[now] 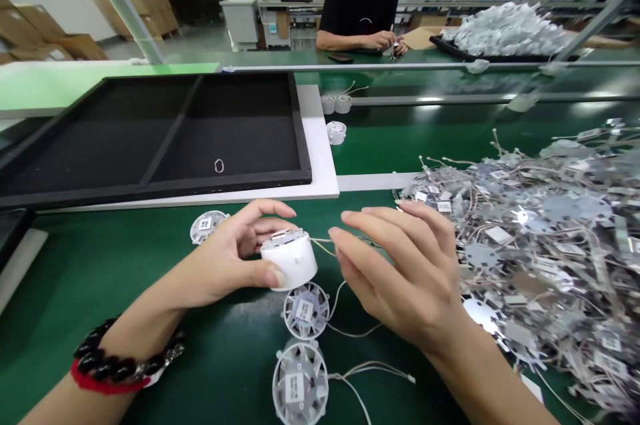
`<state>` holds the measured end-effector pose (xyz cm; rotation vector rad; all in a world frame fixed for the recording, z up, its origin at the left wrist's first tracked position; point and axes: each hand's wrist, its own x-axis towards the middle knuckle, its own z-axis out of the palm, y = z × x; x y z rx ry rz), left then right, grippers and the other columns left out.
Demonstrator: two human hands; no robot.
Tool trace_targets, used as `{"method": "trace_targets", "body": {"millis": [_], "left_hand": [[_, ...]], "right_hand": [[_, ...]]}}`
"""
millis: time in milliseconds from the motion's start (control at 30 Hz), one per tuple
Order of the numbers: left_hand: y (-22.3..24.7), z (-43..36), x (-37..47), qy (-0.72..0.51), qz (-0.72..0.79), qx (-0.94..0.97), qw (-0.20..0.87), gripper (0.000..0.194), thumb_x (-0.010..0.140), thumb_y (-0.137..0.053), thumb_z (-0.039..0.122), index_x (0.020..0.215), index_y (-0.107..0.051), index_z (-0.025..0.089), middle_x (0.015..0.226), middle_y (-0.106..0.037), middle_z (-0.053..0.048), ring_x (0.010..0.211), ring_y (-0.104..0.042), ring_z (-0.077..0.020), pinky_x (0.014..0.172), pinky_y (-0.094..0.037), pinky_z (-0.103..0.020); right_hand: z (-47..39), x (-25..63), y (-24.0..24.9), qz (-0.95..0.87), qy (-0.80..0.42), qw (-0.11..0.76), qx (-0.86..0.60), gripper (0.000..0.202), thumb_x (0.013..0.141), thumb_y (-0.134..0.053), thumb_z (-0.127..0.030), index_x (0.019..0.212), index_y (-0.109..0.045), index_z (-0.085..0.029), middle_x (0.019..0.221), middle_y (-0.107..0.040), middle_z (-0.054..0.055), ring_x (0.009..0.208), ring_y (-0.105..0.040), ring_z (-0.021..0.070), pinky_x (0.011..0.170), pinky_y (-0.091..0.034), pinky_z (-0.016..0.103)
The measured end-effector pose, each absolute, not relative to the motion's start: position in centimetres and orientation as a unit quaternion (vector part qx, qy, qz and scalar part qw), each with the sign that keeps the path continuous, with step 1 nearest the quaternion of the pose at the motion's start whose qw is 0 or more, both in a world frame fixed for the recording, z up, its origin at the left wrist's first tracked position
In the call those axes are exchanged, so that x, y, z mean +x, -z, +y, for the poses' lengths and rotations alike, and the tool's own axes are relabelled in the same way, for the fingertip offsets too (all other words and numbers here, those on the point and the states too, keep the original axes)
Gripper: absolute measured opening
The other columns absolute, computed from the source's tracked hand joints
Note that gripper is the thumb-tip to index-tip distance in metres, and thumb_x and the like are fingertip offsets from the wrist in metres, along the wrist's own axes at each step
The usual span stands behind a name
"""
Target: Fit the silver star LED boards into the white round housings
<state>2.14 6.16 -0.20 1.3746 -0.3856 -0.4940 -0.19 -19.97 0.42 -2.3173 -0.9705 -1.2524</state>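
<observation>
My left hand grips a white round plastic housing, thumb on its near side, with a metal plate showing at its top and thin wires trailing to the right. Just right of it, my right hand is raised with fingers stretched and apart, holding nothing. Below the held piece, two round housings lie on the green table, each with a labelled metal plate inside and cables running right. Another such housing sits behind my left wrist, partly covered by the hand.
Loose metal plates with wires form a large heap at right. A black divided tray rests on a white board at left. White housings stand beyond it. Across the table sits a person near a tray of white parts.
</observation>
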Motion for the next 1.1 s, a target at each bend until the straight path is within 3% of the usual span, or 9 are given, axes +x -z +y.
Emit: {"method": "trace_targets", "body": {"millis": [267, 367, 500, 633, 767, 933, 1100], "left_hand": [[-1.0, 5.6, 1.7, 0.247, -0.181, 0.64, 0.705, 0.064, 0.074, -0.1, 0.037, 0.126, -0.064, 0.031, 0.115, -0.079, -0.001, 0.092, -0.078, -0.014, 0.077, -0.062, -0.016], [-1.2, 5.6, 1.5, 0.219, -0.204, 0.671, 0.678, 0.066, 0.072, -0.101, 0.035, 0.127, -0.065, 0.032, 0.116, -0.078, -0.001, 0.096, -0.077, -0.015, 0.078, -0.06, -0.015], [-1.1, 5.7, 1.3, 0.15, -0.237, 0.741, 0.61, 0.064, 0.07, -0.102, 0.035, 0.125, -0.069, 0.034, 0.118, -0.076, 0.001, 0.106, -0.074, -0.0157, 0.089, -0.058, -0.017], [-0.7, 5.8, 1.4, 0.113, -0.265, 0.778, 0.558, 0.061, 0.076, -0.098, 0.041, 0.129, -0.067, 0.035, 0.12, -0.073, 0.002, 0.106, -0.072, -0.016, 0.095, -0.057, -0.021], [-0.2, 5.8, 1.5, 0.094, -0.287, 0.791, 0.532, 0.059, 0.083, -0.091, 0.049, 0.134, -0.064, 0.038, 0.123, -0.071, 0.001, 0.107, -0.071, -0.017, 0.093, -0.059, -0.023], [0.4, 5.7, 1.5, 0.046, -0.318, 0.811, 0.49, 0.056, 0.089, -0.086, 0.046, 0.138, -0.06, 0.038, 0.132, -0.07, -0.001, 0.118, -0.069, -0.0205, 0.098, -0.06, -0.027], [0.4, 5.4, 1.7, -0.02, -0.366, 0.822, 0.436, 0.048, 0.096, -0.08, 0.041, 0.139, -0.059, 0.032, 0.135, -0.069, -0.004, 0.13, -0.066, -0.0199, 0.112, -0.055, -0.029]], "right_hand": [[-20.0, -0.4, -0.6, -0.388, 0.419, 0.168, -0.803, 0.02, 0.105, -0.055, -0.007, 0.101, -0.073, -0.016, 0.09, -0.082, 0.002, 0.089, -0.072, 0.0181, 0.105, -0.043, 0.043], [-20.0, -0.5, -0.6, -0.394, 0.411, 0.174, -0.803, 0.012, 0.101, -0.062, -0.007, 0.1, -0.072, -0.015, 0.085, -0.081, 0.002, 0.082, -0.071, 0.0176, 0.105, -0.043, 0.042], [-19.7, -0.3, -0.3, -0.369, 0.358, 0.261, -0.817, 0.013, 0.099, -0.066, -0.008, 0.092, -0.069, -0.018, 0.083, -0.078, -0.001, 0.079, -0.069, 0.016, 0.103, -0.042, 0.04], [-19.4, -0.2, 0.1, -0.358, 0.308, 0.311, -0.824, 0.013, 0.104, -0.063, -0.014, 0.094, -0.069, -0.019, 0.086, -0.078, -0.003, 0.081, -0.068, 0.0158, 0.104, -0.041, 0.039], [-19.3, -0.3, 0.1, -0.363, 0.294, 0.309, -0.829, 0.014, 0.1, -0.064, -0.008, 0.094, -0.069, -0.018, 0.084, -0.076, -0.002, 0.08, -0.066, 0.0157, 0.106, -0.04, 0.039], [-19.2, -0.4, 0.3, -0.363, 0.287, 0.315, -0.829, 0.016, 0.099, -0.061, -0.004, 0.094, -0.067, -0.017, 0.084, -0.074, 0.0, 0.082, -0.064, 0.0158, 0.104, -0.04, 0.037], [-18.9, -0.6, 0.1, -0.321, 0.182, 0.428, -0.825, 0.013, 0.101, -0.059, -0.011, 0.091, -0.064, -0.019, 0.089, -0.072, -0.003, 0.085, -0.063, 0.0129, 0.089, -0.043, 0.031]]}}
